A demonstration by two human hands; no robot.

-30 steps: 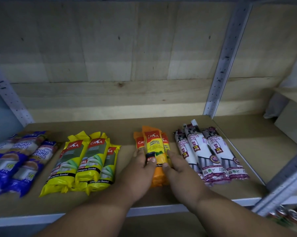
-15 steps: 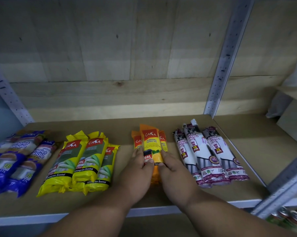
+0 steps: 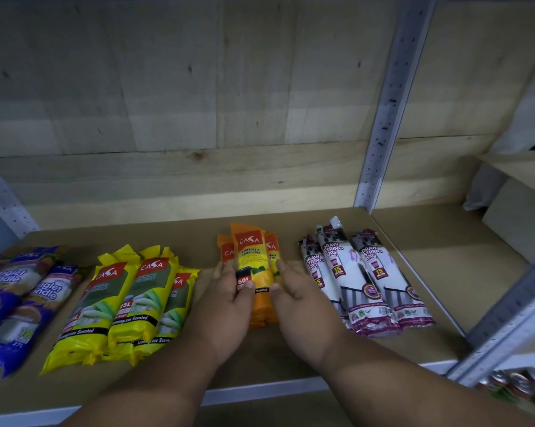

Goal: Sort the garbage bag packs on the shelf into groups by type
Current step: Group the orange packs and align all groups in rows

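Note:
Four groups of garbage bag packs lie in a row on the brown shelf [image 3: 414, 263]. Blue packs [image 3: 16, 300] are at the far left, then three yellow packs [image 3: 127, 306], three orange packs [image 3: 252, 254] in the middle, and three white draw-string packs [image 3: 361, 282] at the right. My left hand [image 3: 229, 306] presses against the left side of the orange stack, its thumb on the top pack. My right hand [image 3: 300, 303] presses the right side, thumb also on top. The lower ends of the orange packs are partly hidden by my hands.
A perforated metal upright [image 3: 386, 103] stands behind the white packs, another upright [image 3: 1, 192] at the far left. A wooden back wall [image 3: 167, 103] closes the shelf. Bare shelf board extends right of the white packs. Drink cans [image 3: 518, 383] sit below at lower right.
Both hands have closed in on the orange stack and nudged it slightly back on the shelf; the packs now sit tighter together.

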